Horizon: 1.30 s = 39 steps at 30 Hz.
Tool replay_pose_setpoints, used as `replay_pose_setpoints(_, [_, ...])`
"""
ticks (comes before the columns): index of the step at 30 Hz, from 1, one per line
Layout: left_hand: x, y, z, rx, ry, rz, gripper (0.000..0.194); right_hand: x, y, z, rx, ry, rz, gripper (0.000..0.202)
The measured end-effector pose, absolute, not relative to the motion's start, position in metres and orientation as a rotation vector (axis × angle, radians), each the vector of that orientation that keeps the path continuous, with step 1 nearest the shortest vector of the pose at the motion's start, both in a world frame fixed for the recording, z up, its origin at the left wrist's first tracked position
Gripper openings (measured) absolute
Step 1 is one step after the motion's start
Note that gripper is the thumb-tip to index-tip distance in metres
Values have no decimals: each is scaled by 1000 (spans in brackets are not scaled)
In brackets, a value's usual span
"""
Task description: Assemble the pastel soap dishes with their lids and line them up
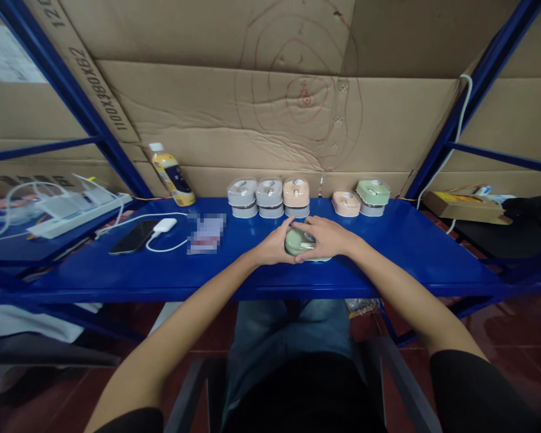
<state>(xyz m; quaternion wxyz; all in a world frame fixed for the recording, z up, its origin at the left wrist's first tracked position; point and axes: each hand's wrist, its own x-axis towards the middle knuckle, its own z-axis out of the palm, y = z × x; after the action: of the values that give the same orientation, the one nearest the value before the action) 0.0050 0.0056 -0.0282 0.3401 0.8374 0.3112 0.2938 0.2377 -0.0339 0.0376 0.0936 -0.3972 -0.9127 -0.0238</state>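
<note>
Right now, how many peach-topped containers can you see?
2. One peach-topped container stands behind the left hand and right hand; another sits left of the rear green-topped container. The hands may hide more.

Sm. green container, rounded corners, shiny top w/ pale tab, is held btwn L hand & R hand, approx. ctr of blue tabletop, toward near edge. Pale green rim peeks out under R hand; rest hidden, can't tell if lid's fully seated.
</note>
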Motion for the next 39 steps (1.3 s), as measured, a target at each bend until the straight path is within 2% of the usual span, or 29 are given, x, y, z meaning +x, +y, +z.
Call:
replay_pose_setpoints(10, [6, 6, -29, 2162, 771, 785, 151, 234, -35, 43, -1153, -2730, -83, 95])
replay_pose_setpoints(16, [6, 5, -28, 2189, 805, 788, 145, 239, -35, 38, -1136, -2729, -54, 99])
replay_pose_setpoints(22, [5, 2, -23, 2266, 799, 781, 134, 247, -27, 27, -1087, -2531, 184, 62])
replay_pose_setpoints(26, [2, 2, -14, 2347, 772, 784, 118, 251, -22, 25, -998, -2455, 239, 50])
replay_pose_setpoints(28, [0, 3, -9, 2373, 738, 793, 108, 256, -19, 26, -960, -2498, 257, 56])
replay_pose_setpoints(31, [-4, 4, -5, 2369, 755, 825, 103, 265, -16, 30, -953, -2574, 317, 91])
replay_pose_setpoints(32, [-5, 4, -5, 2365, 761, 835, 103, 268, -15, 31, -952, -2578, 336, 97])
replay_pose_setpoints(39, [-2, 6, -9, 2140, 738, 1092, 115, 285, -17, 52, -1039, -2381, 382, 82])
